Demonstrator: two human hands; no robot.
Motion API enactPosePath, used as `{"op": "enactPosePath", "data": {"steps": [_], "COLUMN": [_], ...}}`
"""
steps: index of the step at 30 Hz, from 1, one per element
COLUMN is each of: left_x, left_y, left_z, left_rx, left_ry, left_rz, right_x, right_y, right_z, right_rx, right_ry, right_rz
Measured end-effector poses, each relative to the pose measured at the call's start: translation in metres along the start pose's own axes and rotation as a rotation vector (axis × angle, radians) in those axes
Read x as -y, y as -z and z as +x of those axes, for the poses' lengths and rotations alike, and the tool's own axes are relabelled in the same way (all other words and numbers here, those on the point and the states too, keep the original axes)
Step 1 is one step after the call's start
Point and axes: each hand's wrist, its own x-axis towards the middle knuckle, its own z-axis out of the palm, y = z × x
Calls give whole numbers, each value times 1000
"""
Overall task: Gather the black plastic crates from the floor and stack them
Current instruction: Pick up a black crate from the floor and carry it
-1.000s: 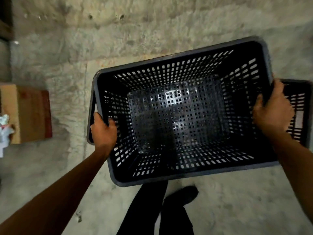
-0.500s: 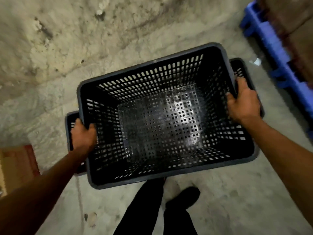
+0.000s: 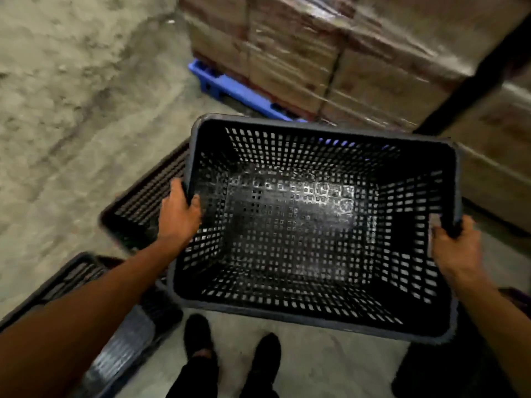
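I hold an empty black perforated plastic crate (image 3: 313,225) in the air in front of me, its opening facing up. My left hand (image 3: 178,214) grips its left rim and my right hand (image 3: 454,248) grips its right rim. On the floor to the left lies a second black crate (image 3: 143,202), partly hidden behind the held one. A third black crate (image 3: 86,282) sits at the lower left, under my left forearm.
A blue pallet (image 3: 238,90) carries shrink-wrapped cardboard boxes (image 3: 316,53) straight ahead and to the right. More boxes (image 3: 494,156) stand at the far right. A dark object (image 3: 436,372) sits at the lower right. My feet (image 3: 230,346) stand on bare concrete floor (image 3: 71,96).
I have turned to the right with the crate still held in both hands. The wrapped boxes and blue pallet have come into view, and two floor crates now show at the left.
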Motion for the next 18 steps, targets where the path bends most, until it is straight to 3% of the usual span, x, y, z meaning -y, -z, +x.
{"op": "enactPosePath", "data": {"steps": [8,18], "left_x": [-57,11], "left_y": [-167,-318], "left_z": [2,8], "left_rx": [216,333], "left_ry": [-155,-210], "left_rz": [47,210], "right_x": [-147,-292], "right_y": [16,-89], "right_z": [21,53], "right_rx": [-240,-210], "right_ry": [-301,-376], "right_rz": [-40,-87]}}
